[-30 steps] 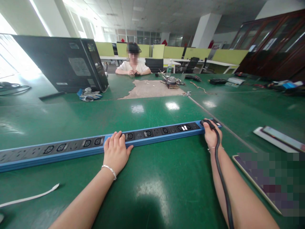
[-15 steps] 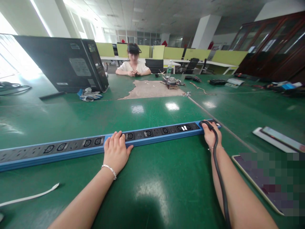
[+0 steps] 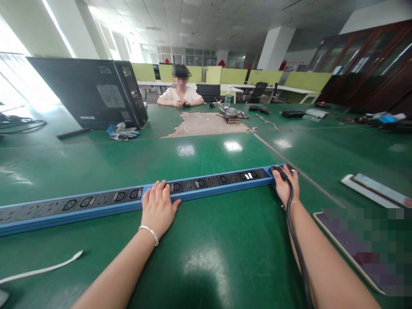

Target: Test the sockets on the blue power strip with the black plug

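A long blue power strip (image 3: 212, 191) with a black face and rows of sockets lies across the green table. My left hand (image 3: 158, 204) holds it near the middle, fingers over the top face and thumb along the front side. At the strip's right end my right hand (image 3: 286, 186) is closed around the head of a thick black power cord (image 3: 291, 214). That head rests at the end of the strip; whether it is seated there is hidden by my fingers. The cord runs back along my right forearm.
To the right lie a tablet (image 3: 350, 253) and a phone (image 3: 380, 186). A white cable (image 3: 41, 270) is at lower left. Beyond the strip stand a black computer case (image 3: 86, 92), work gloves (image 3: 122, 131) and a bottle (image 3: 228, 98). A person (image 3: 180, 92) sits opposite.
Both hands keep their places on the strip and the cord. The whole view has shifted slightly, with the scene sitting a little lower.
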Motion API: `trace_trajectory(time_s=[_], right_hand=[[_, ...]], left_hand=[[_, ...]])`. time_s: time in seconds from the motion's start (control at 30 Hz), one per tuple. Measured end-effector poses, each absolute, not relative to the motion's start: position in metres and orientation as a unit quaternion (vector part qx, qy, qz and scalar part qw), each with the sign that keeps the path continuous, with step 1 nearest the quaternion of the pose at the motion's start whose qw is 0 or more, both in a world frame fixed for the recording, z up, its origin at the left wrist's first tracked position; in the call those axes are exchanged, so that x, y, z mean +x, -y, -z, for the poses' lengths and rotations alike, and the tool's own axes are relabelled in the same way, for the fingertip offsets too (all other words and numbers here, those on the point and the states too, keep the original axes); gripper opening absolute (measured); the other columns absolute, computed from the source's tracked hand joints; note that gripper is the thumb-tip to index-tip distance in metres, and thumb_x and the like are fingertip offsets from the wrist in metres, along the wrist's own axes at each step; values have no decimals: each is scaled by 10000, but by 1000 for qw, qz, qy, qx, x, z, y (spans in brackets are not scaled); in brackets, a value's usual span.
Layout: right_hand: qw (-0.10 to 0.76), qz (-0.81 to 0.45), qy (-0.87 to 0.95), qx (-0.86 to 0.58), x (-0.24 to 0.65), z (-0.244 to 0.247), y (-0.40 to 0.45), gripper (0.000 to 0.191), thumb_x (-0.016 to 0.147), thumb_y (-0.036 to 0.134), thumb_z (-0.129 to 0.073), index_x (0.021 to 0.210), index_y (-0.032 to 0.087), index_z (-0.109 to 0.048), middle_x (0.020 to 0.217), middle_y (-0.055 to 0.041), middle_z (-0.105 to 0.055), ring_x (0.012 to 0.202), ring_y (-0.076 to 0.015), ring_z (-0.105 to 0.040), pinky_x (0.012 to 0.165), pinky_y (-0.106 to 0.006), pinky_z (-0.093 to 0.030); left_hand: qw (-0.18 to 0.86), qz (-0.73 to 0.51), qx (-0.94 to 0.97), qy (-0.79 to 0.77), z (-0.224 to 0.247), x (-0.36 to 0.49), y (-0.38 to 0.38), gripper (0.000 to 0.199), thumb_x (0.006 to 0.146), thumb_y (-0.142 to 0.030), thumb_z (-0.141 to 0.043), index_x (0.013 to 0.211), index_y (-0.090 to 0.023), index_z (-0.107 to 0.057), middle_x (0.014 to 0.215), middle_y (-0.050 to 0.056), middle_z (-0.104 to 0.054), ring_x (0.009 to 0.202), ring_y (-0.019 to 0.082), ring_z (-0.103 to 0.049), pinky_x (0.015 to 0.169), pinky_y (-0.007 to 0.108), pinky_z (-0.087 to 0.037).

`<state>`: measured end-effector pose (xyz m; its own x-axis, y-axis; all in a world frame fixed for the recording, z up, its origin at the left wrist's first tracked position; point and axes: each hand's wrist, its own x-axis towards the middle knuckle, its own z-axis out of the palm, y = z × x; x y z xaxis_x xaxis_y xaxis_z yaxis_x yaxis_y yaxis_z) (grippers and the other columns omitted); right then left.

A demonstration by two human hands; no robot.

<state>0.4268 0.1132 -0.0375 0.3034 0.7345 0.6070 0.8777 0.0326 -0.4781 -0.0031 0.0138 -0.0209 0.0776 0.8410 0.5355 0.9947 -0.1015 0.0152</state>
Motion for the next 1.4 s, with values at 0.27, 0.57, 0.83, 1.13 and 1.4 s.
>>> trace_trajectory(time_s=[0.27,0.57,0.83,1.13,1.4], right_hand=[[405,42,582,-704,425,29,-112,448,824,488,-396,1025,188,-661,1092,-101,-642,1207,-290,-437,1088,-499,-188],[425,95,584,-685,422,35,-107,527,813,478,-456,1248,187,-521,1236,-104,-571,1258,-282,-396,1077,-505,-231],[518,86,613,-590,414,24,-99,366,889,410,-387,1027,206,-658,1141,-67,-641,1175,-218,-510,1033,-411,-356],[466,48,613,-636,423,18,-93,337,841,358,-462,1073,216,-659,1140,-68,-642,1180,-261,-501,1010,-419,-386],[416,56,624,-659,421,12,-87,339,833,325,-471,1110,233,-644,1179,-66,-619,1174,-272,-506,991,-426,-407]], left_hand=[[174,214,-709,649,21,-3,-14,475,809,-384,-475,1183,-92,-494,1297,192,-490,1247,326,-393,1034,475,-250],[168,215,-710,649,20,-2,-14,476,811,-381,-474,1182,-83,-491,1294,198,-491,1251,323,-387,1037,475,-246],[179,212,-714,643,24,-4,-16,498,808,-403,-483,1182,-74,-489,1288,203,-494,1247,322,-391,1032,474,-254],[193,206,-712,643,23,-3,-15,493,815,-401,-474,1175,-65,-487,1288,202,-493,1242,323,-397,1036,466,-253],[185,209,-711,646,24,-3,-15,499,811,-396,-474,1193,-76,-474,1293,195,-488,1251,325,-384,1041,466,-242]])
